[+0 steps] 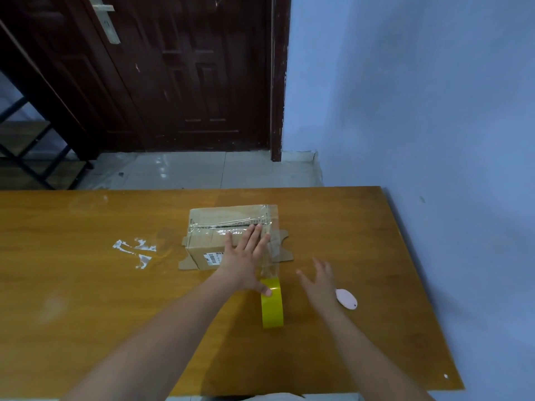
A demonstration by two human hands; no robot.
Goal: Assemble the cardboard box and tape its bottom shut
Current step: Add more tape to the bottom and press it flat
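Observation:
A small cardboard box (211, 227) stands on the wooden table (86, 285) with its flaps folded shut and clear tape over the seam. My left hand (246, 256) lies flat on the box's right side, fingers spread, thumb touching a yellow tape roll (272, 306) that stands on edge just in front. A clear strip of tape runs from the roll up over the box's right end. My right hand (320, 277) hovers open over the table to the right of the roll, holding nothing.
A small pink oval object (346, 298) lies just right of my right hand. Scraps of clear tape (136, 251) stick to the table left of the box. Beyond the table's far edge are tiled floor, a dark door and a blue wall.

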